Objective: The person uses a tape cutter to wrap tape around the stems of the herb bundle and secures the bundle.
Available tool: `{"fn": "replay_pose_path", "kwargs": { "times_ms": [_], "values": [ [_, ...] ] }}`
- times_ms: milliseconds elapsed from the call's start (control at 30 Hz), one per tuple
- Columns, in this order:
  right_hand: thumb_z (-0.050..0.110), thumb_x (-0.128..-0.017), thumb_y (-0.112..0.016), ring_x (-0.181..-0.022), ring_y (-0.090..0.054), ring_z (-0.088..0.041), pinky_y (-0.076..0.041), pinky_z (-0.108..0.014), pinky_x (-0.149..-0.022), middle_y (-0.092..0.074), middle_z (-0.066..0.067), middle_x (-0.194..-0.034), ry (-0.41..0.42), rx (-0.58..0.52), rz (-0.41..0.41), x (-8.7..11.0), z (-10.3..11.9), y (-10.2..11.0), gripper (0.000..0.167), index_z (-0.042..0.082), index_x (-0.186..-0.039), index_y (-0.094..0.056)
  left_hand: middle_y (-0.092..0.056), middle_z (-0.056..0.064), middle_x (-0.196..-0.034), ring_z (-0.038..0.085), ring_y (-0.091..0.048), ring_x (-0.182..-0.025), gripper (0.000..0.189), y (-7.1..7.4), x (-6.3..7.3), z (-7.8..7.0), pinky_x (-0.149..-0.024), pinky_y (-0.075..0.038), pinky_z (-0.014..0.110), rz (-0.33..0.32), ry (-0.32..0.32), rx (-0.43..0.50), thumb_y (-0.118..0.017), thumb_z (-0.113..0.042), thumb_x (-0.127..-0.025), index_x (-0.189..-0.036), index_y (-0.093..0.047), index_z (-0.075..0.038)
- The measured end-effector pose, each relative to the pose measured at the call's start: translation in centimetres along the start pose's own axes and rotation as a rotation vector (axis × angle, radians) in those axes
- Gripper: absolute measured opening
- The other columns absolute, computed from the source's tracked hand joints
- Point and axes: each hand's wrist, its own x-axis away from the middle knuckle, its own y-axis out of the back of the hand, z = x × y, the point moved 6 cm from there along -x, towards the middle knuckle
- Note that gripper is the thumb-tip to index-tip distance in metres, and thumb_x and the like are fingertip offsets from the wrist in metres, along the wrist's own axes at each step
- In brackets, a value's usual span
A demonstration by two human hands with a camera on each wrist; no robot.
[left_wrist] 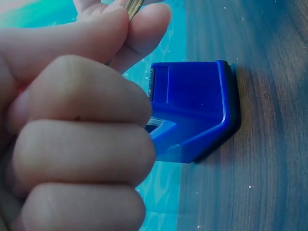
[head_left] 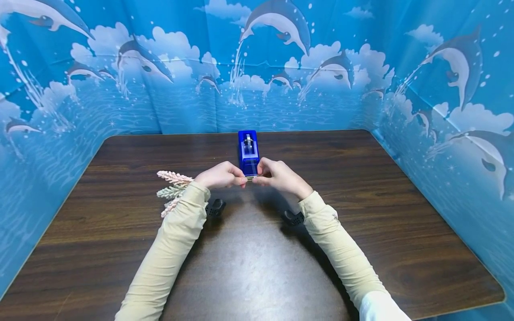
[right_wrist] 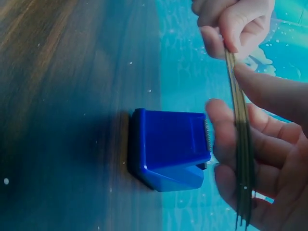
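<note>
Left hand (head_left: 221, 175) pinches the stem bundle (right_wrist: 242, 130) with thumb and index, other fingers curled in; right hand (head_left: 282, 177) has its thumb against the same bundle, fingers curled behind. We have a dolphin-print curtain (head_left: 257, 111) as backdrop, then a dark wood tabletop (head_left: 341, 165). Blue tape dispenser (head_left: 249, 154) stands on it, just past our fingertips on the far side. Watch its serrated edge (right_wrist: 208, 134): our fingers are close, so a careless move could snag skin or shove the dispenser. Flower sprigs (head_left: 170, 192) stick out beyond the left sleeve (head_left: 182, 218), partly hidden by it; they look like the heads of this bundle. Their overhang could twist the bunch if we let one side go. Stems are the weak spot: thin, ends uneven, so too light a pinch could let one slide; too hard could bend them. Position: bundle bridges the gap between both hands and runs across the right fingers, raised off the tabletop, near side of the dispenser. We can't tell if any tape is on it.
</note>
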Motion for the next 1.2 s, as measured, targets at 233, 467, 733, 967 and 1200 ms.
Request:
{"fn": "replay_pose_path", "kwargs": {
  "times_ms": [233,467,733,967,1200],
  "values": [
    [0.025,-0.086,-0.074,-0.062,-0.052,-0.01,-0.042,-0.025,-0.059,-0.068,-0.004,-0.076,0.087,0.179,-0.066,-0.1,0.5,-0.1,0.029,0.008,-0.09,-0.051,-0.035,-0.008,-0.05,0.007,-0.029,-0.045,0.024,0.1,0.1,0.3,-0.047,-0.022,0.023,0.007,0.017,0.03,-0.054,-0.02,-0.097,-0.091,-0.068,0.0],
    [0.029,-0.091,-0.067,-0.056,-0.048,-0.01,-0.045,-0.03,-0.057,-0.061,-0.001,-0.067,0.227,0.49,-0.127,0.4,1.5,-0.2,0.024,0.008,-0.094,-0.057,-0.034,-0.007,-0.05,0.006,-0.026,-0.044,0.025,0.0,0.0,0.4,-0.044,-0.021,0.022,0.025,0.044,0.105,-0.051,-0.018,-0.099,-0.088,-0.064,0.0],
    [0.02,-0.087,-0.07,-0.051,-0.05,-0.012,-0.046,-0.031,-0.053,-0.062,0.0,-0.062,0.385,0.649,-0.267,0.8,2.3,-0.3,0.019,0.009,-0.078,-0.059,-0.036,-0.006,-0.051,0.007,-0.027,-0.044,0.025,0.0,0.1,0.3,-0.043,-0.021,0.023,0.022,0.065,0.124,-0.051,-0.019,-0.099,-0.088,-0.063,-0.001],
    [0.019,-0.08,-0.069,-0.049,-0.047,-0.01,-0.041,-0.031,-0.047,-0.06,0.003,-0.057,0.259,0.571,-0.306,0.3,1.4,-0.4,0.012,0.012,-0.072,-0.063,-0.036,-0.007,-0.049,0.006,-0.026,-0.042,0.028,0.0,0.2,0.2,-0.043,-0.021,0.022,0.014,0.059,0.097,-0.053,-0.022,-0.098,-0.091,-0.063,0.003],
    [0.022,-0.082,-0.076,-0.058,-0.057,-0.006,-0.042,-0.022,-0.056,-0.07,-0.001,-0.069,-0.019,0.127,-0.124,-0.5,-0.3,-0.2,0.014,0.01,-0.079,-0.069,-0.037,-0.007,-0.049,0.006,-0.027,-0.043,0.029,0.1,0.0,0.1,-0.043,-0.021,0.022,0.001,0.034,0.067,-0.054,-0.02,-0.097,-0.095,-0.063,0.007]
  ]
}}
